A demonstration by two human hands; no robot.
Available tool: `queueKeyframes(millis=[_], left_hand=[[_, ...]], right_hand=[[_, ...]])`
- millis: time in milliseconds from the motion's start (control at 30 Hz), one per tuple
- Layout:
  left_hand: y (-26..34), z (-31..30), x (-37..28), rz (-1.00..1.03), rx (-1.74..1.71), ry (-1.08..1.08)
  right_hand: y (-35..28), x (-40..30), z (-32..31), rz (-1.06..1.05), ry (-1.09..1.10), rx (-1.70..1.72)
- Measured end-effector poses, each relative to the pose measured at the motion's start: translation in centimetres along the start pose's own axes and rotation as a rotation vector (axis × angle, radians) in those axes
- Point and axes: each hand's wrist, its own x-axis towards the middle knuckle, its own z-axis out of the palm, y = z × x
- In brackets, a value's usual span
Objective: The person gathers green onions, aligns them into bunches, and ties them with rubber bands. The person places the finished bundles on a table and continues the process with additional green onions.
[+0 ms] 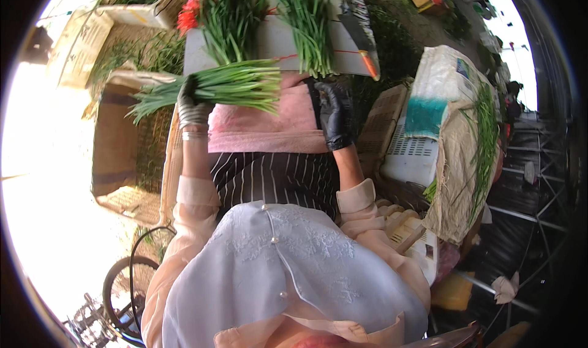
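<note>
My left hand [190,101], in a dark glove with pale bands at the wrist, is closed around a bundle of green leafy stalks [239,87] lying crosswise, pale ends to the right. My right hand [334,114], in a black glove, is beside the pink towel [266,123] on my lap; its fingers are curled, and whether anything is between them is unclear. On the board [271,40] before me lie a left pile of stalks [232,22] and a right pile of stalks [308,29]. A knife with an orange handle [368,64] rests at the board's right edge.
Red ties [188,15] hang at the board's left corner. A box [115,137] and crates holding greens stand at the left. To the right are a white plastic crate [409,157] and a woven sack [452,164] with stalks on it. A wheel [128,297] shows at lower left.
</note>
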Motion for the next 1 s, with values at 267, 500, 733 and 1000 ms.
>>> queueKeyframes(millis=[267,500,733,1000], left_hand=[[-2.8,2.9,0.3,-0.235,0.151,-0.015],[-3.7,4.5,-0.8,-0.196,0.258,-0.075],[-4.1,4.4,-1.3,-0.125,0.364,-0.033],[-3.9,3.6,-0.4,-0.139,0.325,-0.040]], right_hand=[[-3.0,-0.4,3.1,-0.212,-0.135,-0.211],[-2.0,-1.3,4.0,-0.088,-0.152,-0.001],[-1.8,-2.7,5.0,-0.024,-0.265,-0.008],[-1.1,-3.5,5.9,0.121,-0.348,0.123]])
